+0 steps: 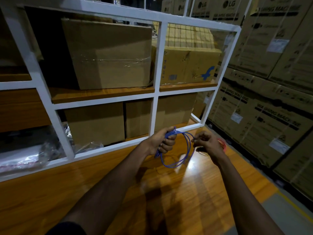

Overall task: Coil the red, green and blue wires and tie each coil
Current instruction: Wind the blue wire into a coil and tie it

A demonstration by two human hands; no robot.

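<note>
Left hand (165,141) grips the blue wire (186,160) as a coil above the table (84,184); right hand (207,143) pinches 1 loop at its side. Risk: if the left grip loosens, the loops spring apart & the coil is lost. Red wire (223,144) is mostly hidden behind the right hand; green wire & any tie are not visible.

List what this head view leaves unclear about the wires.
Head view, red wire: mostly hidden behind the right hand.
Head view, blue wire ends: buried where the left hand grips.
Head view, green wire: not seen anywhere.
Any tie on the coil: too small, blurred.
</note>
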